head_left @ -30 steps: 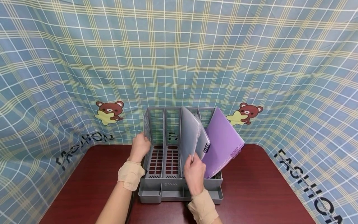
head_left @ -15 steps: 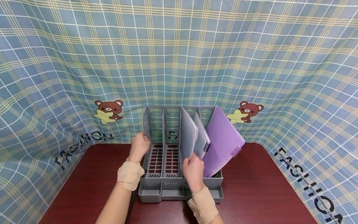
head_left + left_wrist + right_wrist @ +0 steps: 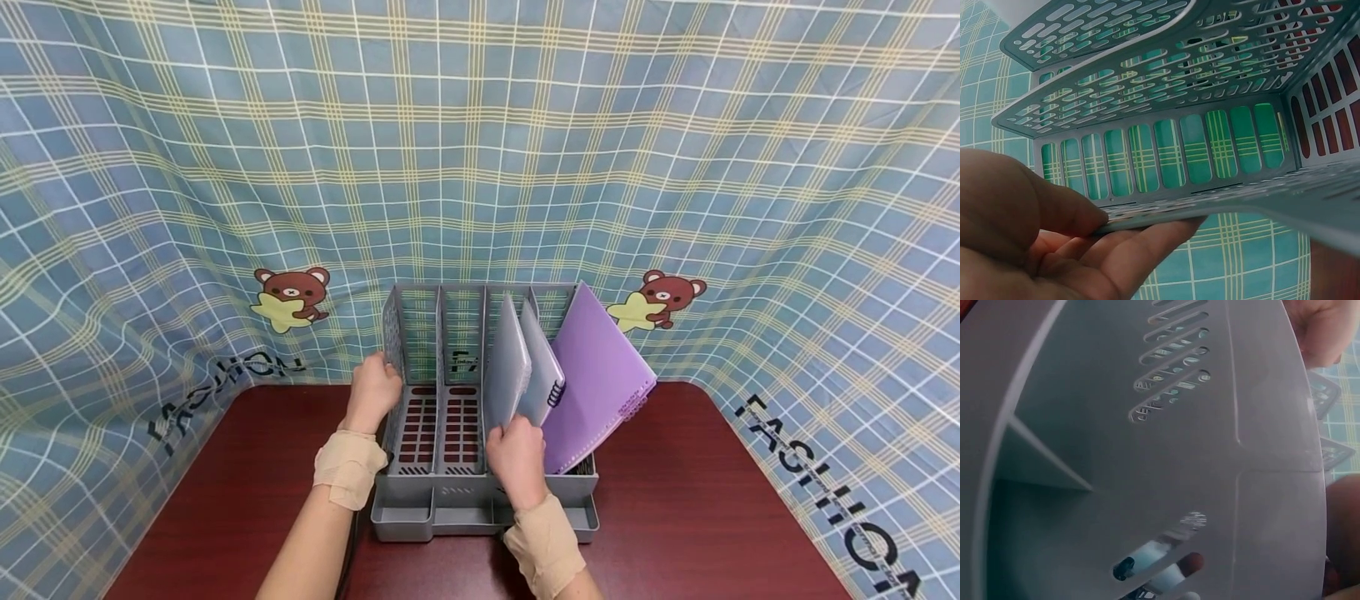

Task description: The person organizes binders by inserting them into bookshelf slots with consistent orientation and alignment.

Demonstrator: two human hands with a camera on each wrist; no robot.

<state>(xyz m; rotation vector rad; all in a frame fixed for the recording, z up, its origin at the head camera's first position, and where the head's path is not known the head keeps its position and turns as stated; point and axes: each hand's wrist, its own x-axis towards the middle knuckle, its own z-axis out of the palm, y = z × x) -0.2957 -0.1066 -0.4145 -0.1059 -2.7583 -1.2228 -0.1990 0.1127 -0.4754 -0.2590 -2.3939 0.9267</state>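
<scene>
A grey desktop file organizer (image 3: 402, 523) with upright dividers stands on the table. My left hand (image 3: 372, 392) pinches its leftmost perforated wall (image 3: 1235, 209), thumb inside and fingers outside in the left wrist view. My right hand (image 3: 517, 458) holds the lower near edge of a translucent grey notebook (image 3: 507, 362), standing in the third compartment from the left. Beside it leans another pale notebook (image 3: 543, 379) with a black coil binding. A purple notebook (image 3: 596, 375) tilts right in the rightmost compartment. The organizer's front panel (image 3: 1272, 412) hides most of my right hand in the right wrist view.
Low front trays run along the organizer's near side. The dark red table (image 3: 667, 517) extends left and right of it. A plaid curtain (image 3: 480, 150) with bear prints hangs behind and at both sides.
The translucent notebook has sunk lower and its top has shifted right, away from the divider. My right hand has moved slightly down and left. My left hand stays on the wall.
</scene>
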